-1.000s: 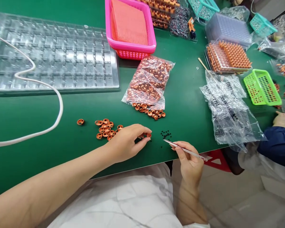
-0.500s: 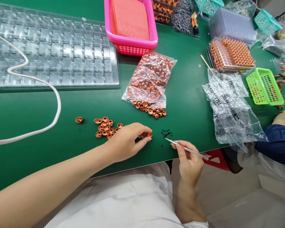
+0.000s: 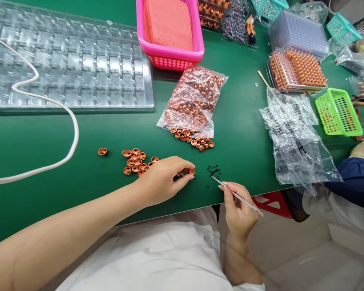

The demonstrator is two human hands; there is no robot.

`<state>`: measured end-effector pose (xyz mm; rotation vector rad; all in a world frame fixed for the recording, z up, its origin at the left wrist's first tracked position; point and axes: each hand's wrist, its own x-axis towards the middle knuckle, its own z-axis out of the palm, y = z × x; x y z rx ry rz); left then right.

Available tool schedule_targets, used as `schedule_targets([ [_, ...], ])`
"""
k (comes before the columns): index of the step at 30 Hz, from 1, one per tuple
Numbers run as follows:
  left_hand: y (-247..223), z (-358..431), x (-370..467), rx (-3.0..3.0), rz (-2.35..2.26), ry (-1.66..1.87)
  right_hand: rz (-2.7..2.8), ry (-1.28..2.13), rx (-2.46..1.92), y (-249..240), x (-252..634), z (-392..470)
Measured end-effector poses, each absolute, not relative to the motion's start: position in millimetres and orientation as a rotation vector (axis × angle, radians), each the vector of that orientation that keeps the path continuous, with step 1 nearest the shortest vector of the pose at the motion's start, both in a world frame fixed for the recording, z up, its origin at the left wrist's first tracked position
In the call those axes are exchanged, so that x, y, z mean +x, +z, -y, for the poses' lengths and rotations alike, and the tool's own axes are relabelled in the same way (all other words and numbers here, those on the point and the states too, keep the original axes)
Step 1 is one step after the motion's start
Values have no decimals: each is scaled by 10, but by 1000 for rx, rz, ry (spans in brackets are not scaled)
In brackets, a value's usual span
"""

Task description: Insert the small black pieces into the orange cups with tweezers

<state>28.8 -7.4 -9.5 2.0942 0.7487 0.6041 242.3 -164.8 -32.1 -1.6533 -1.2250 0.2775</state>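
Between thumb and forefinger, my left hand pinches a small copper-coloured cup-shaped part just above the green table. My right hand is closed around metal tweezers. Their tip reaches the cluster of tiny black pieces on the table; whether a piece is caught in it is too small to tell. Beside my left wrist lies a loose group of copper-coloured cup parts, partly hidden by that hand. One more single cup part sits farther left.
An open clear bag of copper parts spills some onto the table. Behind it stands a pink basket. A clear moulded tray and white cable occupy the left. Plastic bags, a green basket and a co-worker's arm are right.
My right hand has shifted slightly left and turned, so the tweezers stand at a steeper angle, tip still among the black pieces. My left hand keeps its pinch. The whole view has shifted slightly.
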Motion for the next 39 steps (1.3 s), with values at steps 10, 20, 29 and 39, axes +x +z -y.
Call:
schedule_targets([
  [10,-76,98,282,2112,-674,623,1182,318,-1540,-81,2235,1485],
  [20,-57,101,259,2144,-623,686,1446,401,-1437,33,2197,1313],
  [29,-53,115,260,2140,-613,710,1502,412,-1438,22,2219,1306],
  [39,-56,115,256,2139,-626,685,1588,366,-1446,44,2224,1300],
])
